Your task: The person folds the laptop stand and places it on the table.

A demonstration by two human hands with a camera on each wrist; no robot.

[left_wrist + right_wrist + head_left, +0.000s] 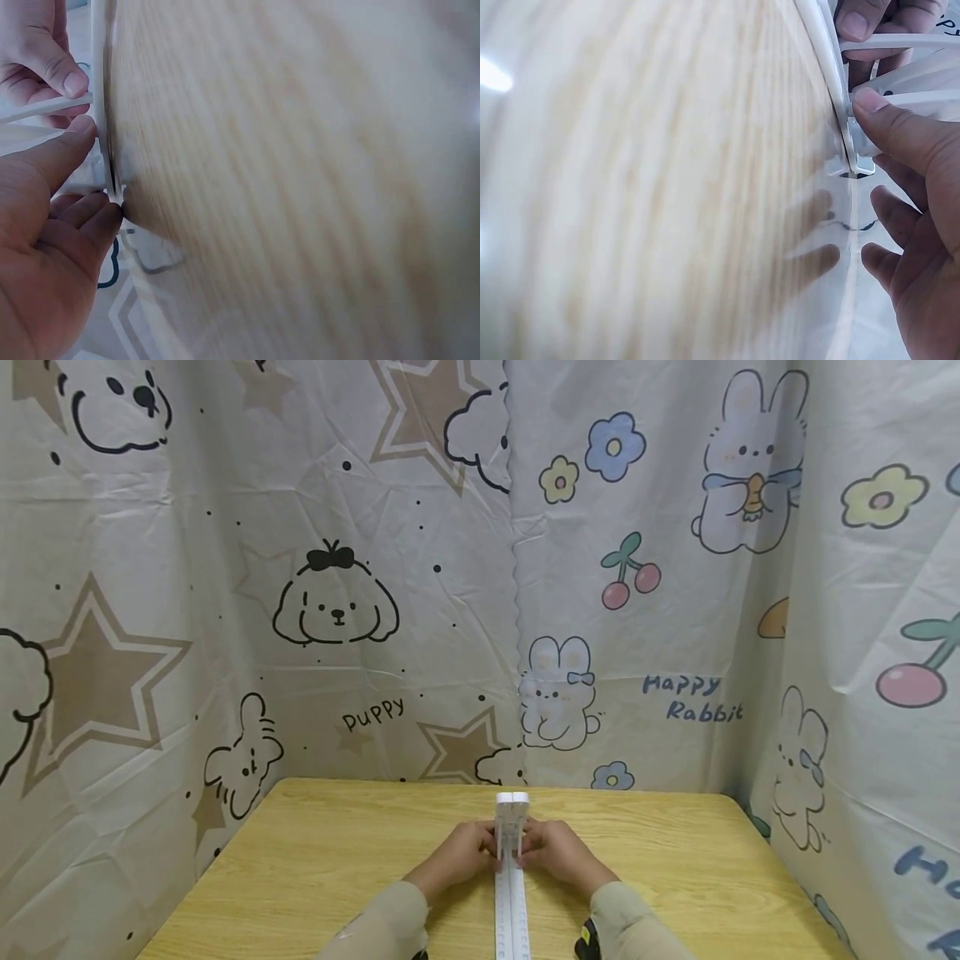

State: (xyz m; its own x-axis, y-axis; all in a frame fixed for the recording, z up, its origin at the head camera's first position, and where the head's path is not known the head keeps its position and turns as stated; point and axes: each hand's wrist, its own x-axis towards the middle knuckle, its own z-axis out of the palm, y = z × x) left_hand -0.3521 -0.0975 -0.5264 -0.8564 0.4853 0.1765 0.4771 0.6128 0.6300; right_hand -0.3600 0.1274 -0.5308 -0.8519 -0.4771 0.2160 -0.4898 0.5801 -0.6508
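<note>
A white plastic folding stand (502, 902) lies on the table, its long twin strips pointing back toward me. At its far end an upright part (504, 817) rises from the strips. My left hand (472, 849) grips the stand's left side by the foot of the upright. From the right, my right hand (553, 847) pinches the same part. In the right wrist view, the right thumb (870, 100) presses the white strip (832, 67) and the lower fingers stand away from it. The left wrist view shows the left thumb (81, 127) against the strip, fingers near its end.
The stand rests on a wood-grain table (337, 835) with rounded far corners. A printed curtain (450, 568) with puppies, rabbits and stars hangs behind the table and along both sides. A black wrist strap (587, 939) shows by the right sleeve.
</note>
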